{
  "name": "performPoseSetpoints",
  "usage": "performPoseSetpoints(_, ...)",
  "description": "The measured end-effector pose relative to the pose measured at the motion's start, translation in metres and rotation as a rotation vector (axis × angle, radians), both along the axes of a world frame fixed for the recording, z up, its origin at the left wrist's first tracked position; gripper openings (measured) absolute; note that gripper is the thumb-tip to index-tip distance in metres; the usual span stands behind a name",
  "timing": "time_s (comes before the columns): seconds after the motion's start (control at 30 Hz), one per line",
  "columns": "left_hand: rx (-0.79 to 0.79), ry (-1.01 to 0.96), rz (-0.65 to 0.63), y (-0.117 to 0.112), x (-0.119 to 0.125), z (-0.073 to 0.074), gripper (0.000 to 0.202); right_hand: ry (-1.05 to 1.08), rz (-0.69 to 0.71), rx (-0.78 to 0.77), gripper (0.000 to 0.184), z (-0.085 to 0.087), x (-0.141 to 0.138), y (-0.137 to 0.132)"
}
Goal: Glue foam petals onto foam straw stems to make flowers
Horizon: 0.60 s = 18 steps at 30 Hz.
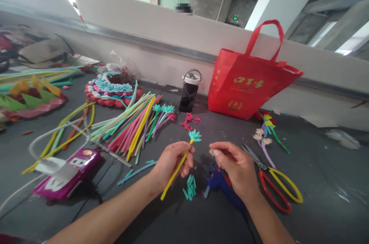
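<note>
My left hand [175, 159] is closed on a yellow pipe-cleaner stem [175, 176], which slants up to a teal petalled flower head [195, 135]. To its right, my right hand [235, 163] pinches what looks like a small teal piece [213, 152], mostly covered by the fingertips. Below, between the hands, lies a pile of short teal pieces [190, 187]. A blue glue gun [221, 184] rests on the table partly under my right hand. Small red petal pieces [188, 118] lie beyond the flower. Scissors [276, 182] with red and yellow handles lie open beside my right wrist.
Long coloured pipe cleaners [132, 125] are bunched at left, near finished flowers [164, 109]. A purple power strip [69, 175] with white cables stands at front left. A dark bottle [189, 96] and a red bag [248, 82] stand by the partition. More flowers [263, 138] lie right.
</note>
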<state>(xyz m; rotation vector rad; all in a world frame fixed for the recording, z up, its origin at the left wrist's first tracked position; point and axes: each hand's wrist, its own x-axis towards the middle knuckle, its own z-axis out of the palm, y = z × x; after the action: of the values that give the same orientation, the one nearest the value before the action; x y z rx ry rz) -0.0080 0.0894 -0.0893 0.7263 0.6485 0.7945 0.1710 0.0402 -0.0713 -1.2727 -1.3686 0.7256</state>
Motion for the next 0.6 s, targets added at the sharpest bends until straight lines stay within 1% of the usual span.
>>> performPoseSetpoints(0.07,-0.016,0.004,-0.009,-0.0020,0.0007,0.0019,0.016,-0.006,-0.076,0.013,0.012,-0.0008,0.0021,0.0012)
performPoseSetpoints(0.1,-0.022,0.002,-0.017,-0.0028,0.0010,0.0025,0.016,-0.019,-0.092,0.014,0.012,-0.0015,0.0026,0.0014)
performPoseSetpoints(0.17,-0.027,-0.002,-0.040,-0.0039,0.0014,0.0024,0.016,-0.094,-0.086,0.034,0.011,-0.0028,0.0024,0.0013)
performPoseSetpoints(0.3,-0.026,0.006,-0.086,-0.0045,0.0022,-0.0005,0.016,-0.282,-0.082,0.127,0.007,-0.0025,-0.0007,-0.0006)
performPoseSetpoints(0.47,-0.028,0.041,-0.102,-0.0072,0.0047,0.0004,0.016,-0.397,-0.148,0.181,0.003,-0.0029,-0.0045,-0.0005)
performPoseSetpoints(0.6,-0.039,0.048,-0.104,-0.0099,0.0064,0.0026,0.017,-0.479,-0.166,0.239,0.006,-0.0036,-0.0057,0.0007)
